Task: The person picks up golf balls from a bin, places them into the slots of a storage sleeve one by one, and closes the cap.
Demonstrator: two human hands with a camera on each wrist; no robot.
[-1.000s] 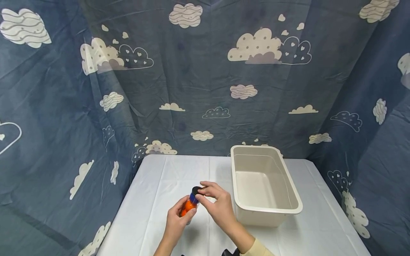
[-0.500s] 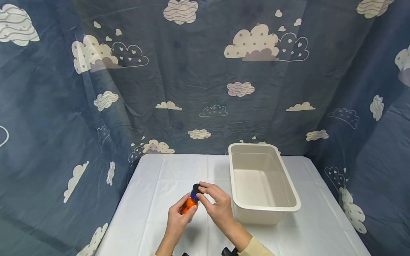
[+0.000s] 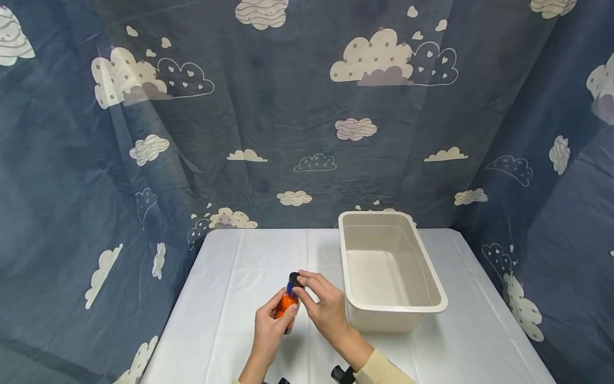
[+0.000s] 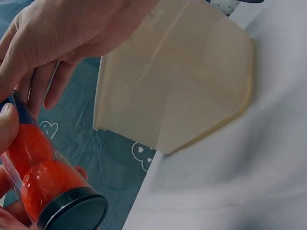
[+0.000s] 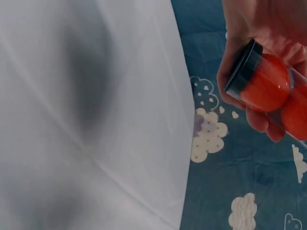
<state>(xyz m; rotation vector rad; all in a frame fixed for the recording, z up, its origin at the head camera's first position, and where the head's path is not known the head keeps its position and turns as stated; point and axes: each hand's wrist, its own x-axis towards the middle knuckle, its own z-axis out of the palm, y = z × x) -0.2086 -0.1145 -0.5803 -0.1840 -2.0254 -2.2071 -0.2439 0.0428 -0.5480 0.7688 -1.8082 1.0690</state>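
A clear tube (image 3: 287, 305) holds orange-red balls, with a blue section above them, a black cap (image 3: 296, 278) at the top and a dark cap (image 4: 74, 211) at the bottom. My left hand (image 3: 268, 322) grips the tube round its middle and lower part, thumb on the near side. At the top, my right hand (image 3: 328, 306) pinches the black cap between thumb and fingers. The tube is tilted and held above the table. In the right wrist view, the tube's lower end (image 5: 264, 81) lies against the left palm, and its upper end is out of frame.
A cream plastic bin (image 3: 393, 309) stands on the table to the right of my hands, with nothing visible inside. White cloth covers the table (image 3: 259, 256). Dark blue cloud-print fabric (image 3: 288, 106) hangs behind and at both sides.
The head view has shifted slightly. The tube stands a little more upright, and its base now shows below the left hand. Both hands keep their hold on tube and cap.
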